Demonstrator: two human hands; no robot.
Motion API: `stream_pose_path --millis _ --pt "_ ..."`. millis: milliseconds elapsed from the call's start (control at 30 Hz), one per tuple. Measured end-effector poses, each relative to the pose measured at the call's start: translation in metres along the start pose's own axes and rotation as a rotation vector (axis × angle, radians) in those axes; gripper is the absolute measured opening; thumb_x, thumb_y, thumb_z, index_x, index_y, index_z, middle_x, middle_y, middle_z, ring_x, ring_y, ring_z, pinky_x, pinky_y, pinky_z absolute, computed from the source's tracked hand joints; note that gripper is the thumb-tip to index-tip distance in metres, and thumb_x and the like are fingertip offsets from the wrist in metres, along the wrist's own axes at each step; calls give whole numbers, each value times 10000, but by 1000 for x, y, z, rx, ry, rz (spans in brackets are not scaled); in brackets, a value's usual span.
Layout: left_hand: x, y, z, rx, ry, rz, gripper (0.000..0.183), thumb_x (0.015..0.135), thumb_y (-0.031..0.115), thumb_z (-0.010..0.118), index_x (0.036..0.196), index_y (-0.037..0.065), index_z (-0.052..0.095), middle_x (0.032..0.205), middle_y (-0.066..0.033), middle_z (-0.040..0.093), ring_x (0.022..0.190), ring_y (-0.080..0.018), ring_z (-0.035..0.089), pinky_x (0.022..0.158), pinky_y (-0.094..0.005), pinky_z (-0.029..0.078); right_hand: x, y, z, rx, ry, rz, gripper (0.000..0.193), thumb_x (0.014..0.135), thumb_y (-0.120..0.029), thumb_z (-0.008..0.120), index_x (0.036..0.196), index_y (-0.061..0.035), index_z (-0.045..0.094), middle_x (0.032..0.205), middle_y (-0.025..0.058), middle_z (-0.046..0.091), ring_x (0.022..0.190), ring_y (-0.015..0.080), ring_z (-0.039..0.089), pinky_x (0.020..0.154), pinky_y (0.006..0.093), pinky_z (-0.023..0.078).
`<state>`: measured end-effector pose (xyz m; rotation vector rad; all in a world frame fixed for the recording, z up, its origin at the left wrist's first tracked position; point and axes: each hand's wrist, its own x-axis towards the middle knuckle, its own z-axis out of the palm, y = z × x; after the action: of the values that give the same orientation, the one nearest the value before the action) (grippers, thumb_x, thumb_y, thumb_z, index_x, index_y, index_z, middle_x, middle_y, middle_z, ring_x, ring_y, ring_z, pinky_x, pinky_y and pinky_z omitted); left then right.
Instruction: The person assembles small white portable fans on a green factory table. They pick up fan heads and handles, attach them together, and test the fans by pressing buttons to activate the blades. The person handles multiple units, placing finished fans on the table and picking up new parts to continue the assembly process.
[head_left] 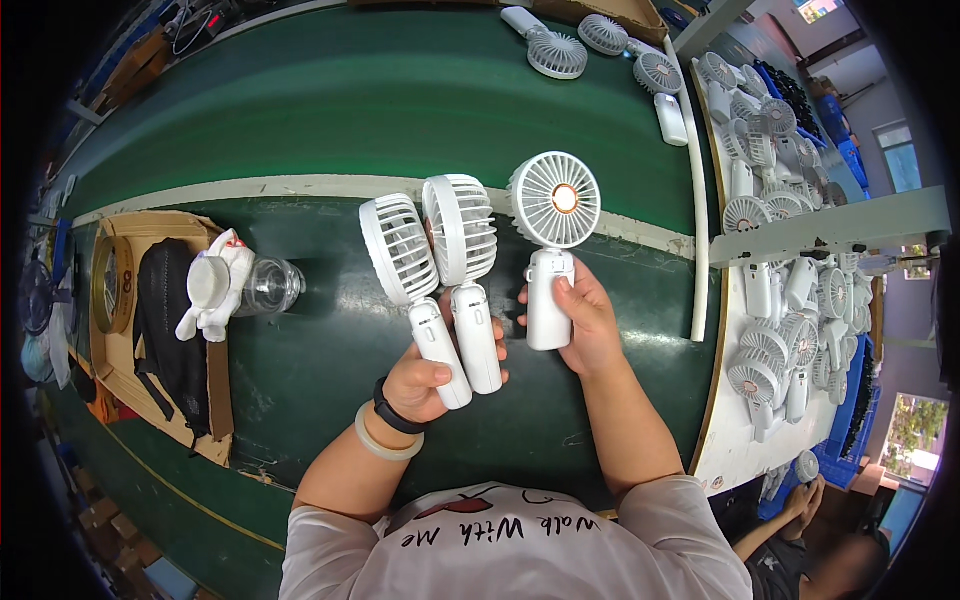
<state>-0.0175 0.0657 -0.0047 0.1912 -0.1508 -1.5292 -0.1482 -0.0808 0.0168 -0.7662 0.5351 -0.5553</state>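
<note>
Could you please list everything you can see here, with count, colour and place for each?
Handheld fans in the left hand: two, white, held side by side by their handles above the belt.
Handheld fan in the right hand: one, white with an orange centre, held upright.
Fans on the belt: about three, white, lying at the far edge.
Pile of fans: many, white, on the table to the right.
Belt: one, dark green, running across the view.
Bottle: one, clear, with a white plush toy, left of the hands.
Bag: one, black, on cardboard at left.
Another person's hand: holding a fan, lower right.
Left hand: black band and pale bangle on its wrist.
Right hand: bare.
</note>
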Motion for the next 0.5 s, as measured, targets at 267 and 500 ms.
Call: stream_pose_path --millis 267,500 --pt "0 -1 0 42 37 10 869 641 60 679 1372 163 220 1173 -167 482 1055 -289 544 871 -470 482 1 0 -3 -184 58 -103 401 827 -162 597 1160 15 462 1004 164 612 809 199 632 744 312 514" --pt "-1 -2 3 133 92 -14 784 652 75 688 1326 172 299 1173 -140 468 1093 -287 495 866 -505 480 1 4 -5 -158 25 -122 415 818 -120 617 1181 -3 454 1038 158 608 901 210 617 813 339 497"
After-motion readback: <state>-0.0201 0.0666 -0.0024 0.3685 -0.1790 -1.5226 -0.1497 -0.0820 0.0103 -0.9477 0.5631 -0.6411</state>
